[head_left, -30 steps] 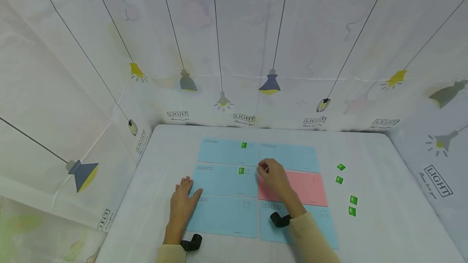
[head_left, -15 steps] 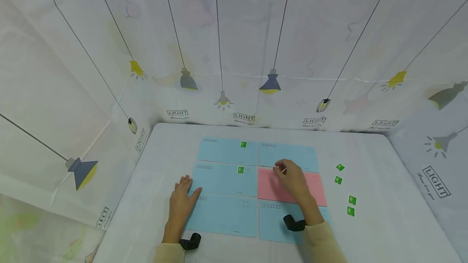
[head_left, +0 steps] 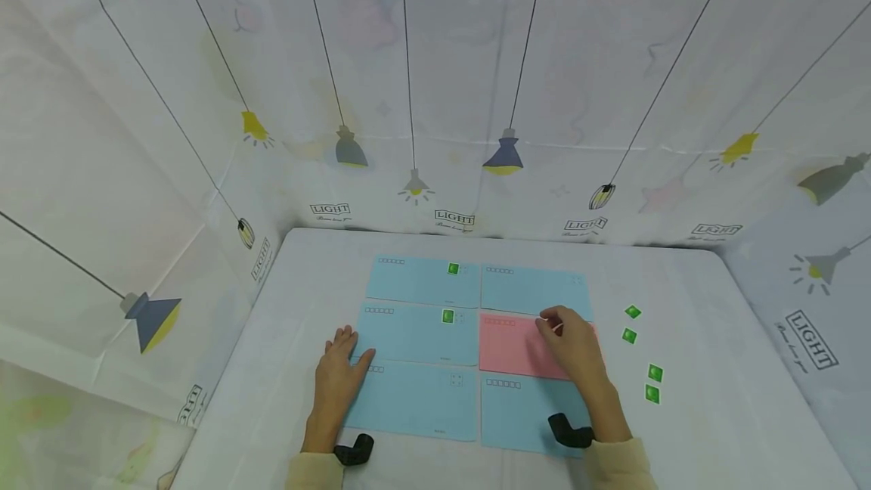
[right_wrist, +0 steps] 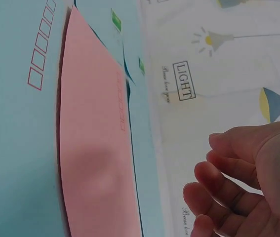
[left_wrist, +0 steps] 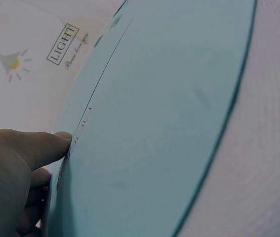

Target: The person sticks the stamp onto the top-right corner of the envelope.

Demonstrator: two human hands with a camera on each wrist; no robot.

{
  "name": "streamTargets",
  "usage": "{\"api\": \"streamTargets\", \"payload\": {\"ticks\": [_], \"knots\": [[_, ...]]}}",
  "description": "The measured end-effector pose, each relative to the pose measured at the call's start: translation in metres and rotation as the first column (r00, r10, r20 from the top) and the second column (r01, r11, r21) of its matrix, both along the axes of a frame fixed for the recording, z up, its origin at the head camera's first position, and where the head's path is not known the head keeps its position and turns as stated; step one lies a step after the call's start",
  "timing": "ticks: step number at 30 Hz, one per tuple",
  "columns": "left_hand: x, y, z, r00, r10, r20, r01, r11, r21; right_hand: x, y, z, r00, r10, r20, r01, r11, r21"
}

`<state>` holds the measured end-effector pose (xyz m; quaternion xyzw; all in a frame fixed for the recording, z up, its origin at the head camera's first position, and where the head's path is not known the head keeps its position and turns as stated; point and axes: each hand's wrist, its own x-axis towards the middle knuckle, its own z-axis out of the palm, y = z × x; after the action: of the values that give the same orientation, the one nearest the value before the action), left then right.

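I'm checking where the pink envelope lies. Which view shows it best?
The head view: it shows the pink envelope among the blue envelopes, though the right hand hides part of it. The right wrist view shows it larger but cut off at the picture's bottom; the left wrist view doesn't show it.

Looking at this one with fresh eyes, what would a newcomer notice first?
Probably the pink envelope, the only pink one among blue envelopes, in the middle of the right column, with the right grip hovering above it. Next, the bright green squares: one each on the top and middle envelopes of the left column, and four on the white table to the right of the envelopes.
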<state>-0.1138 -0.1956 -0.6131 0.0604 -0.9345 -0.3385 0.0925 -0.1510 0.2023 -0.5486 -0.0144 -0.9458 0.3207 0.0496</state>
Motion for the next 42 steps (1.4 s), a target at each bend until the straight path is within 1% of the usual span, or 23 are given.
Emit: {"api": "streamTargets", "payload": {"ticks": [8,13,18,21,25,29,33,38,42], "knots": [[0.001,0.002,0.002,1.0,-0.01,0.017,0.012,0.994,-0.113,0.012,0.029,0.001,0.999,-0.033,-0.037,0.034,0.999,0.012],[0.001,0.002,0.002,0.999,-0.011,0.03,0.015,0.992,-0.123,0.017,0.049,-0.005,0.996,-0.08,-0.034,0.081,0.996,0.024],[0.001,0.001,0.001,0.999,-0.012,0.036,0.017,0.99,-0.142,0.015,0.067,-0.014,0.992,-0.119,-0.049,0.121,0.992,0.028],[0.001,0.001,0.001,0.999,-0.016,0.033,0.02,0.989,-0.147,0.014,0.078,-0.017,0.986,-0.159,-0.044,0.16,0.987,0.021],[0.001,0.002,0.0,0.999,-0.018,0.027,0.021,0.99,-0.14,0.012,0.094,-0.021,0.973,-0.231,-0.02,0.231,0.973,0.001],[0.001,0.003,0.0,1.0,-0.021,0.018,0.023,0.992,-0.121,0.009,0.112,-0.026,0.951,-0.308,0.015,0.308,0.951,-0.026],[0.002,0.003,0.001,1.0,-0.025,0.008,0.025,0.993,-0.115,0.005,0.125,-0.03,0.927,-0.366,0.083,0.37,0.928,-0.038],[0.003,0.003,0.003,1.0,-0.025,0.008,0.026,0.993,-0.119,0.001,0.134,-0.033,0.902,-0.402,0.158,0.411,0.911,-0.027],[0.002,0.003,0.002,1.0,-0.028,0.007,0.028,0.993,-0.112,-0.001,0.137,-0.035,0.896,-0.401,0.19,0.411,0.912,-0.015]]}}
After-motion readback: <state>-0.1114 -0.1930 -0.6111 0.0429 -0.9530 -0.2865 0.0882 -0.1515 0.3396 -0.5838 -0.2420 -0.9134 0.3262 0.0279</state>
